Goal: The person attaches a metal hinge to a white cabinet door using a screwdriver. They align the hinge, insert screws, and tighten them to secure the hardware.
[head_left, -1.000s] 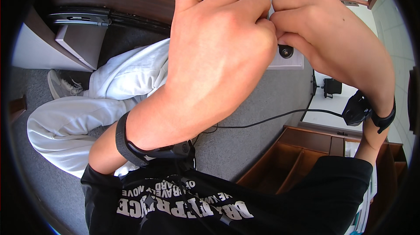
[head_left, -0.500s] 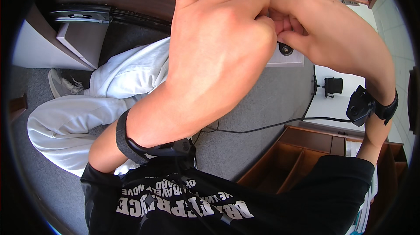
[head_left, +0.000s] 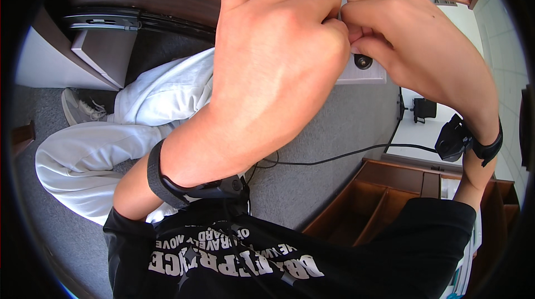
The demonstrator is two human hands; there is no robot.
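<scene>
Plainly, we find the left hand (head_left: 278, 48) nearest, at twelve o'clock, its fingers curled under; the back of the hand hides their tips, so we cannot tell what, if anything, they grasp. Between one and two o'clock we note the right hand (head_left: 398, 26), thumb and fingers bent inward, their tips meeting the left hand's edge in view; we cannot confirm an object in that pinch either. Just beside the right thumb, toward two o'clock, we record a round black fitting (head_left: 363, 62) on the end of a pale board (head_left: 377, 74); contact between thumb and fitting is undetermined. We judge the step in hand to be fine, two-handed fingertip work at that board end. In our view the next move calls for steady wrists and light finger pressure. Farther off, we list white trousers (head_left: 95, 154) at nine o'clock, a black cable (head_left: 309, 163) over grey carpet (head_left: 326, 132) near four, and a metal rail (head_left: 106, 21) at ten.
</scene>
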